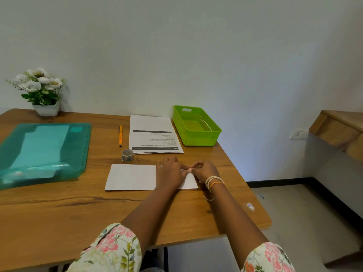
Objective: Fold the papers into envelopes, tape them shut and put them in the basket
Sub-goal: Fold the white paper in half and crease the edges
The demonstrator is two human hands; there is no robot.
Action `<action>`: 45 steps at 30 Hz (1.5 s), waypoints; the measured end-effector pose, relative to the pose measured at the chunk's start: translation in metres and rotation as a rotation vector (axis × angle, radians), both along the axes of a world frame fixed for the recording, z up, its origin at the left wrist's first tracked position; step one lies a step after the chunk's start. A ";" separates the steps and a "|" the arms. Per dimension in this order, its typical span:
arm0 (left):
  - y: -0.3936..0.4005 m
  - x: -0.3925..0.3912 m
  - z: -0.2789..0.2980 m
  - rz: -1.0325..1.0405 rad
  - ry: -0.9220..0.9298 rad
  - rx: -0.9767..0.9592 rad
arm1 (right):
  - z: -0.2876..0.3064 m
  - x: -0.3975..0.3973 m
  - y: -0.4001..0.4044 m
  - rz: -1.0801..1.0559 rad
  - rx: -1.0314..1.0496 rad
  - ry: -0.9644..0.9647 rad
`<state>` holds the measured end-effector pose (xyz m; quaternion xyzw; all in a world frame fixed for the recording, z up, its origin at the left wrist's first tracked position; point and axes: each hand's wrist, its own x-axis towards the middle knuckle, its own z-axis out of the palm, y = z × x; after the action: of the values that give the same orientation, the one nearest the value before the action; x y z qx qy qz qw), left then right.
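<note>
Floral sleeves (pixel 110 250) frame the near edge of the wooden table (pixel 59 213), whose left side carries a teal folder (pixel 45 152). Printed papers (pixel 153 134) wait at the far edge beside the green basket (pixel 196 126) at the far right corner, which looks empty. Toward the right edge lies the white sheet (pixel 131 177) being folded. Left hand (pixel 170 173) presses it flat with spread fingers; right hand (pixel 204 170) pinches its right corner inward. Folding seems barely begun; next comes creasing that corner, then reaching for the tape roll (pixel 127 155) near the pen (pixel 120 136).
</note>
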<state>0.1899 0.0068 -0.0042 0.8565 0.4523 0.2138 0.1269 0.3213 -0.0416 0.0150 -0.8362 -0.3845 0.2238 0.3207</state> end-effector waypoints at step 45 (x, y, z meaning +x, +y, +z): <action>-0.005 -0.035 0.022 0.018 0.178 -0.109 | -0.004 -0.025 -0.042 0.030 0.083 -0.002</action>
<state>0.1545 0.0019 0.0173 0.8598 0.4805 0.1131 0.1305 0.2967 -0.0841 0.0114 -0.8165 -0.4063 0.2118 0.3513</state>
